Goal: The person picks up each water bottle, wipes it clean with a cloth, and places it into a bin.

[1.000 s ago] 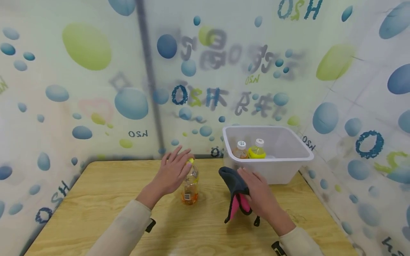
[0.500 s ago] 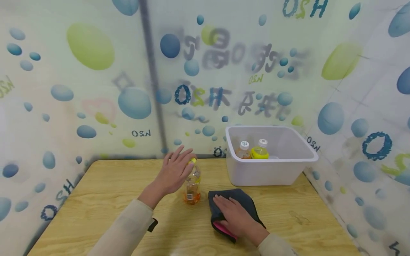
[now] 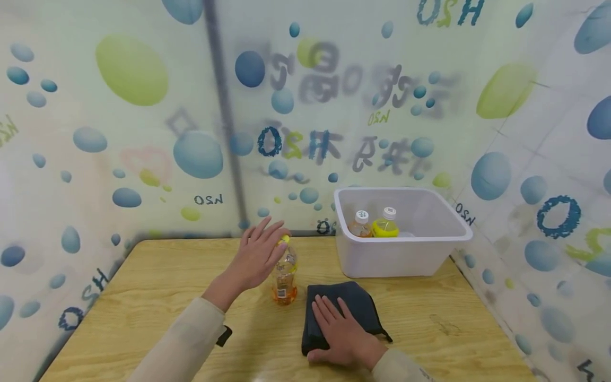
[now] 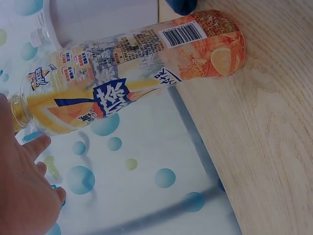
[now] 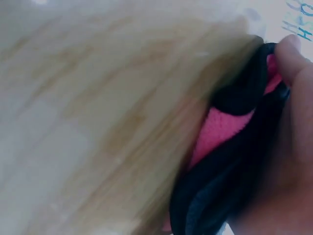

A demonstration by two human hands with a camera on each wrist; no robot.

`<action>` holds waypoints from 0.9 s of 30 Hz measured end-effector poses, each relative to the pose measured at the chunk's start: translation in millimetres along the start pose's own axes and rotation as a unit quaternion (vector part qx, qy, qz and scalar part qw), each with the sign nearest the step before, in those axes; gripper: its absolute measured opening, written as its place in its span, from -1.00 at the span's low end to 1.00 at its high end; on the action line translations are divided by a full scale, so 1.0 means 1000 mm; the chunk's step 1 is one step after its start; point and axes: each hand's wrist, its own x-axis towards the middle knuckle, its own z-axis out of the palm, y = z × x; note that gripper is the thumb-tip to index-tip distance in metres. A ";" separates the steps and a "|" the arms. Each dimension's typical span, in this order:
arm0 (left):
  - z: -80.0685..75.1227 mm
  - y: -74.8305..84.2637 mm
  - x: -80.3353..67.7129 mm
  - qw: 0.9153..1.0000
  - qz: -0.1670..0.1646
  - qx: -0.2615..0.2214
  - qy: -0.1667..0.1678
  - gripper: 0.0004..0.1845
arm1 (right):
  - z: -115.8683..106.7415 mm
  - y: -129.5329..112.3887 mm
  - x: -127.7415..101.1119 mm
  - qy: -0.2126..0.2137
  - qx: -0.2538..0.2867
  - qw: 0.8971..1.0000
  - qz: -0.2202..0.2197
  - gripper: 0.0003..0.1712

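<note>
My left hand (image 3: 255, 260) is at the top of a clear plastic drink bottle (image 3: 285, 281), with thumb and finger about its yellow cap. The bottle stands upright on the table in the head view. Its orange label and barcode show in the left wrist view, where the hand (image 4: 29, 181) partly hides the cap. My right hand (image 3: 341, 331) rests with extended fingers on a folded dark cloth (image 3: 355, 300), lying on the table right of the bottle. In the right wrist view the cloth (image 5: 220, 166) shows a pink inner side and black edging beside the thumb (image 5: 293, 56).
A white plastic bin (image 3: 406, 257) stands at the table's back right. Inside it are an orange-tinted bottle (image 3: 360, 227) and a yellow one (image 3: 385, 227), both white-capped. The wooden table (image 3: 157, 286) meets a patterned curtain (image 3: 191, 106) at the back.
The cloth, raised and partly folded a second ago, now lies folded flat on the table. My right hand has come down and nearer with it, fingers spreading on top. The left hand stays at the bottle.
</note>
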 end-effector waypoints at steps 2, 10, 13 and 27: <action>0.000 -0.001 0.000 1.000 0.002 0.003 0.003 -0.55 | -0.001 0.001 0.000 -0.005 0.009 1.000 0.002 0.25; -0.002 -0.001 0.001 1.000 0.009 -0.007 0.005 -0.47 | -0.015 0.005 -0.004 0.016 0.052 0.999 0.000 -0.06; -0.004 0.000 0.001 1.000 0.005 -0.016 0.006 -0.46 | -0.026 0.006 -0.011 0.032 0.048 0.998 0.002 -0.16; -0.017 0.003 0.011 1.000 0.010 -0.010 -0.004 -0.57 | -0.088 0.037 -0.059 0.182 0.081 0.980 0.026 -0.34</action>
